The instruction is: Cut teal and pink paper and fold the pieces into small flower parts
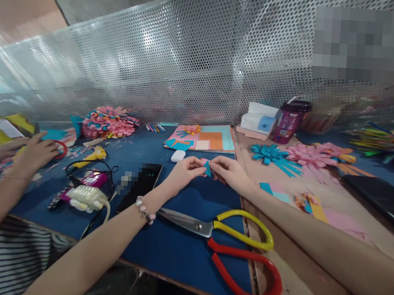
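Between my two hands is a small folded piece of blue and pink paper [207, 168], held over the blue table [193, 196]. My left hand [189, 170], with a beaded bracelet on its wrist, pinches the paper from the left. From the right, my right hand [227, 171] pinches the same piece with thumb and forefinger. Large scissors [200, 227] with one yellow and one red handle lie below my hands, blades pointing left. A white earbud case [178, 156] sits just beyond my left hand.
Paper sheets [214, 139] lie behind my hands. Blue and pink paper flowers [306, 157], a purple cup [290, 120] and a tissue pack [259, 118] stand right. A phone [142, 186] lies left, near a yellow glue gun [91, 156]. A co-worker's hands [36, 154] work far left.
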